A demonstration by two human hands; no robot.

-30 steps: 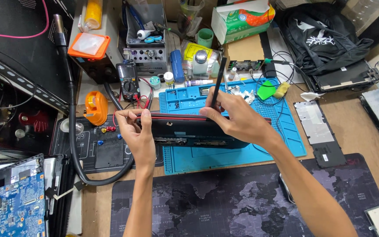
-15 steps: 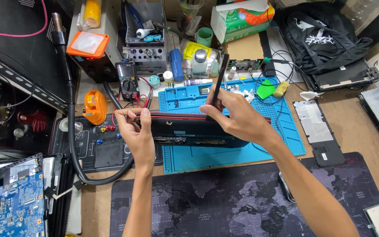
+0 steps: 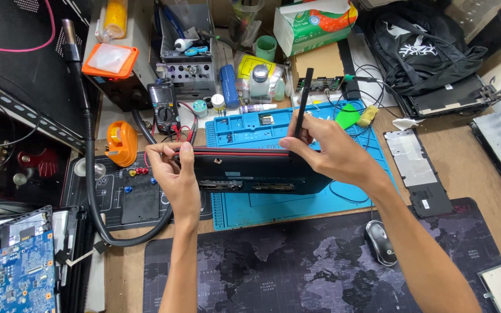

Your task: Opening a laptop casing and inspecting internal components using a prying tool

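The table (image 3: 482,174) is crowded from edge to edge. Across its near side lies a dark desk mat (image 3: 297,278) printed with a world map, and beyond that a blue work mat (image 3: 273,206) with moulded trays along its far edge. On the blue mat stands a black laptop (image 3: 250,171), held on edge with a thin red line along its upper rim — it sits at the middle of the view, between both hands.

The left hand (image 3: 175,171) clamps the laptop's left end, thumb on the near face and fingers curled over the top edge. The right hand (image 3: 329,150) rests on the laptop's right upper edge, its grip closed on a slim black pry tool (image 3: 302,101) that stands nearly upright, the lower tip hidden behind the fingers at the seam.

To the left lies a blue circuit board (image 3: 10,272), and a black flexible hose (image 3: 91,174) loops past an orange tape dispenser (image 3: 121,143). A black multimeter (image 3: 162,107) stands behind the laptop. A dark mouse (image 3: 380,242) sits on the desk mat just beside the right forearm.
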